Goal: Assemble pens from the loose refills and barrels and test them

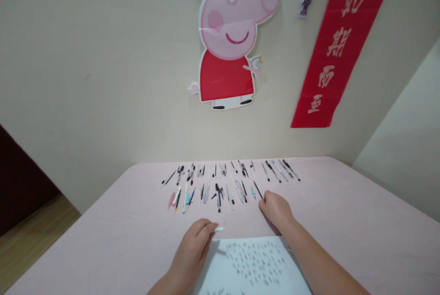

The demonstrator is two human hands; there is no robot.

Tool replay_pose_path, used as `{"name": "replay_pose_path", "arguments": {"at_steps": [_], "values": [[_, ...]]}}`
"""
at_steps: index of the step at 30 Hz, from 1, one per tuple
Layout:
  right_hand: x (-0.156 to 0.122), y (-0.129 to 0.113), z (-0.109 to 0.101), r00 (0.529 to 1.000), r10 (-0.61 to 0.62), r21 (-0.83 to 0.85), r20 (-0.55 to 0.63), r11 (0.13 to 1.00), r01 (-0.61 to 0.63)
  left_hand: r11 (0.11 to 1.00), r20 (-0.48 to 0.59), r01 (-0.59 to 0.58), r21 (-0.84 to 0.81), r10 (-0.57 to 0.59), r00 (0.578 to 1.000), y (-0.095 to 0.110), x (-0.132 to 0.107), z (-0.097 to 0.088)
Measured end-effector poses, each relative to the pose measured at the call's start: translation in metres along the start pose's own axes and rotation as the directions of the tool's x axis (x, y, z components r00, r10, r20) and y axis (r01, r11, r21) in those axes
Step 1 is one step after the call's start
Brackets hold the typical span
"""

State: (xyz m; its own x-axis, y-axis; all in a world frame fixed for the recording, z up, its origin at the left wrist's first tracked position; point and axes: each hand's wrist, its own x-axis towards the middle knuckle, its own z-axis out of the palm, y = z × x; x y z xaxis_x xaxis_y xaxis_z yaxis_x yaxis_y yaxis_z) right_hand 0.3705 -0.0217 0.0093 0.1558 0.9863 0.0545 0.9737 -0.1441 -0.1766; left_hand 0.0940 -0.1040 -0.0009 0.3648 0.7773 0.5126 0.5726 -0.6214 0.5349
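My left hand (197,247) is closed in a pinch just beyond the near paper's top left corner. A short pale, whitish-green pen part (220,229) sticks out to the right of its fingertips; the rest is hidden by the fingers. Farther right, my right hand (277,210) has its fingers pressed together at the lower end of a thin black pen refill (257,190), which lies at a slant on the table. Just left of that refill is a small light-blue pen part (253,192). The sheet of paper (254,263) with handwritten marks lies beneath and between my forearms.
Two rows of pens and pen parts lie across the pink-covered table (113,240). Several longer pens (273,171) sit at the right of the back row. A pink pen part (171,199) is at the front row's left end. Behind the table stands a wall (103,102).
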Motion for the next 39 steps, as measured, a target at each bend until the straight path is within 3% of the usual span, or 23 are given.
{"name": "replay_pose_path", "arguments": {"at_steps": [3,5,9,12,17,22,31,39], "values": [[0.003,0.004,0.002,0.999,-0.002,0.195,-0.034,0.981,0.009,1.000,-0.009,0.008,-0.013,-0.008,1.000,0.000,0.000,0.000],[0.002,0.001,0.001,0.999,-0.017,0.430,-0.050,0.902,0.037,1.000,-0.004,0.008,-0.017,-0.008,1.000,0.000,0.000,-0.001],[-0.010,-0.019,-0.006,0.987,-0.149,0.840,0.064,0.542,0.028,0.999,0.012,0.033,-0.025,-0.033,0.999,0.002,0.001,-0.002],[-0.024,-0.039,-0.010,0.950,-0.285,0.947,0.131,0.320,-0.035,0.997,0.033,0.076,-0.027,-0.075,0.997,0.003,0.003,-0.004],[-0.046,-0.061,-0.013,0.908,-0.396,0.988,0.137,0.118,-0.097,0.993,0.060,0.109,-0.036,-0.107,0.992,0.002,0.003,-0.003],[-0.055,-0.067,-0.013,0.897,-0.427,0.994,0.111,0.064,-0.092,0.995,0.061,0.099,-0.034,-0.096,0.993,0.001,0.002,-0.002],[-0.054,-0.066,-0.009,0.904,-0.413,0.993,0.112,0.086,-0.084,0.994,0.082,0.107,-0.033,-0.104,0.991,0.004,0.004,-0.003],[-0.064,-0.070,-0.007,0.895,-0.440,0.978,0.072,0.206,0.023,0.996,0.090,0.076,-0.036,-0.073,0.993,0.000,0.002,-0.001]]}}
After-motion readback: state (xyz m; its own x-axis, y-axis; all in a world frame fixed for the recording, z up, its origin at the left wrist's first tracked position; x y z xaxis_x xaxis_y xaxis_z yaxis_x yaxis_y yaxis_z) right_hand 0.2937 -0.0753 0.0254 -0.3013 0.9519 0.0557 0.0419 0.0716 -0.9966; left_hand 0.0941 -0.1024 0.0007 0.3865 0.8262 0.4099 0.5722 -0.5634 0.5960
